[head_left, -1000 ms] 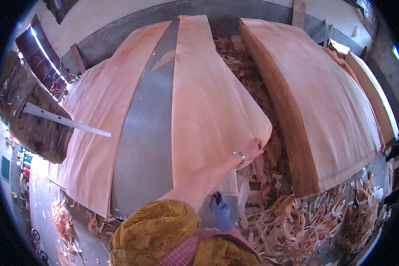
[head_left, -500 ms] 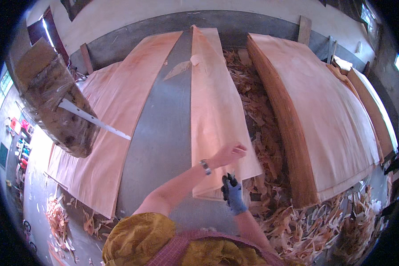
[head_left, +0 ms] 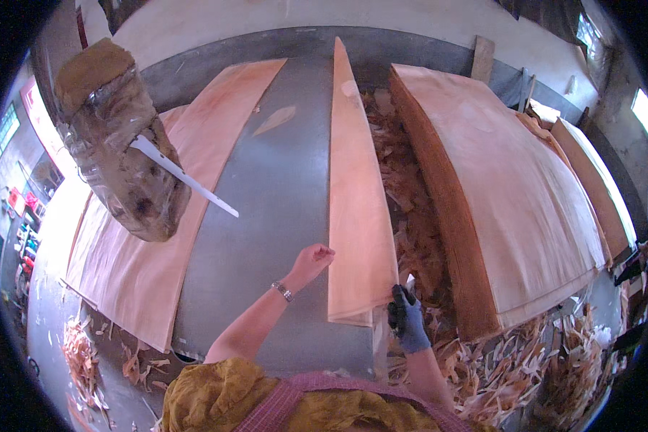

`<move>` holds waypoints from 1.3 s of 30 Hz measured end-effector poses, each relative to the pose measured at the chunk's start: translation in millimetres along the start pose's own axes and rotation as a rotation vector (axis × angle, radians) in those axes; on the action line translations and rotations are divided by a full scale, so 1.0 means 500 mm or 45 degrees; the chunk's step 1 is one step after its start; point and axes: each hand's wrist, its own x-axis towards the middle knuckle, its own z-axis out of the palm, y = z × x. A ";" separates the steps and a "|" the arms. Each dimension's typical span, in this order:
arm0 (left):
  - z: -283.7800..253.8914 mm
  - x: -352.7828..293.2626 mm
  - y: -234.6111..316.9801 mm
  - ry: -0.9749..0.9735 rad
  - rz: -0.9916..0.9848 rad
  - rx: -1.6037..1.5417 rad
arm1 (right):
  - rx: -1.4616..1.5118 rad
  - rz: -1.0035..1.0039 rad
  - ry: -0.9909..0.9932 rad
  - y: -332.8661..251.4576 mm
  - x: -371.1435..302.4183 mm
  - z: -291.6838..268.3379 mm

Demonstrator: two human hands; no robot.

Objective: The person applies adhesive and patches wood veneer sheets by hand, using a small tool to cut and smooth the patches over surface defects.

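One narrow veneer sheet (head_left: 356,216) is now pulled right across the grey table (head_left: 266,216), narrower than a second ago. Its near corner is pinched by the gloved right hand (head_left: 407,324); the bare left hand (head_left: 311,261), fingers curled together, is held at its edge.

Veneer strip (head_left: 356,201) on metal table (head_left: 277,209), veneer stack (head_left: 504,209) right, scrap pile (head_left: 410,209) between

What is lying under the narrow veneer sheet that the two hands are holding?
Under the narrow veneer sheet lies the grey metal table, bare to its left. The left hand and gloved right hand grip its near end. What the sheet covers cannot be seen.
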 end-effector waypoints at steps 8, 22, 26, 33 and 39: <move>0.269 -0.119 0.074 -0.088 -0.232 -0.073 | 0.722 0.182 -0.355 -0.188 -0.065 -0.392; 0.958 -0.244 -0.177 0.681 -1.472 -1.636 | 0.727 -0.023 -0.657 -0.550 -0.044 -1.242; 1.145 -0.058 -0.217 0.993 -0.540 -1.693 | 0.688 -0.007 -0.487 -0.668 0.046 -1.440; 1.380 0.236 -0.087 1.256 -0.434 -1.406 | 0.045 -0.113 -0.040 -0.940 0.198 -1.753; 1.574 0.231 0.152 1.095 -0.338 -1.417 | -0.190 -0.156 0.285 -1.135 0.213 -1.956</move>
